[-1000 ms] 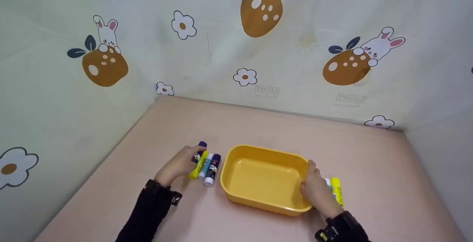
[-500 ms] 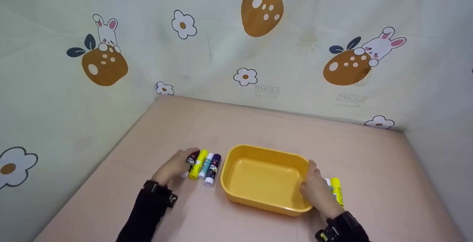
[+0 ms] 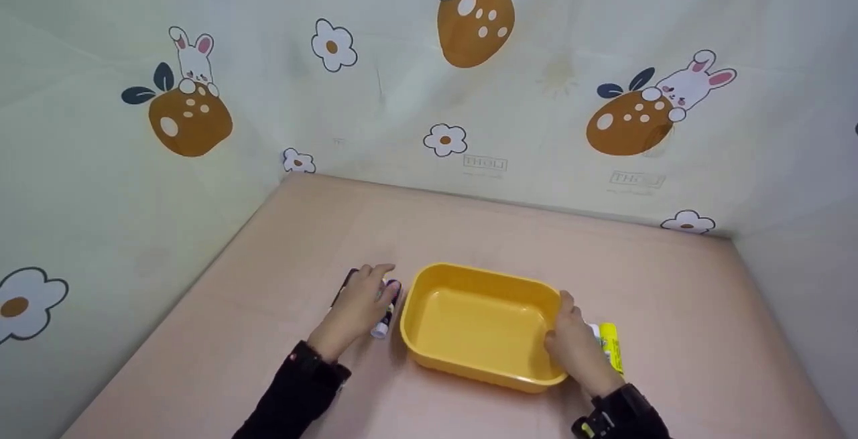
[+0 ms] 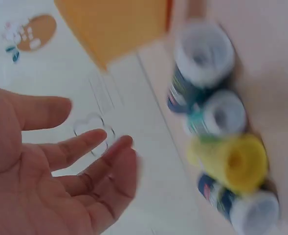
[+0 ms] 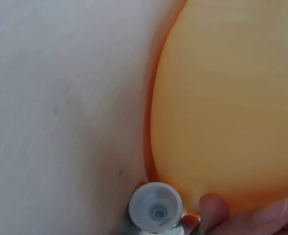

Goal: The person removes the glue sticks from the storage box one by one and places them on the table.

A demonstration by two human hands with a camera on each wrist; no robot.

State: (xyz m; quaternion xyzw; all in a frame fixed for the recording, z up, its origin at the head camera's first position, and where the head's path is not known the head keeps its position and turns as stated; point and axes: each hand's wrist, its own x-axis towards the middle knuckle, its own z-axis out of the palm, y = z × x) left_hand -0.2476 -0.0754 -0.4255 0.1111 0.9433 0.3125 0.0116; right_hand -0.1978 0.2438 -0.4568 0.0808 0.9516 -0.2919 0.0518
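My left hand [image 3: 355, 305] hovers over a row of several glue sticks lying left of the yellow plastic basin [image 3: 479, 322]. In the left wrist view its fingers are spread and hold nothing. That row has a dark stick with a white end [image 4: 205, 54], a teal one [image 4: 224, 115], a yellow one [image 4: 244, 161] and another dark one [image 4: 219, 193]. From the head, the hand hides most of them. My right hand [image 3: 580, 348] grips the basin's right rim, thumb inside. Just right of it lies a yellow glue stick [image 3: 610, 346], next to a partly hidden white-ended one [image 5: 156, 208].
The pinkish tabletop [image 3: 523, 231] meets a patterned cloth wall [image 3: 375, 104] at the back. Similar cloth stands along the left and right sides.
My left hand has let go of the dark glue stick, now at the row's left end, and moved right over the row. My right hand and the basin have stayed put.
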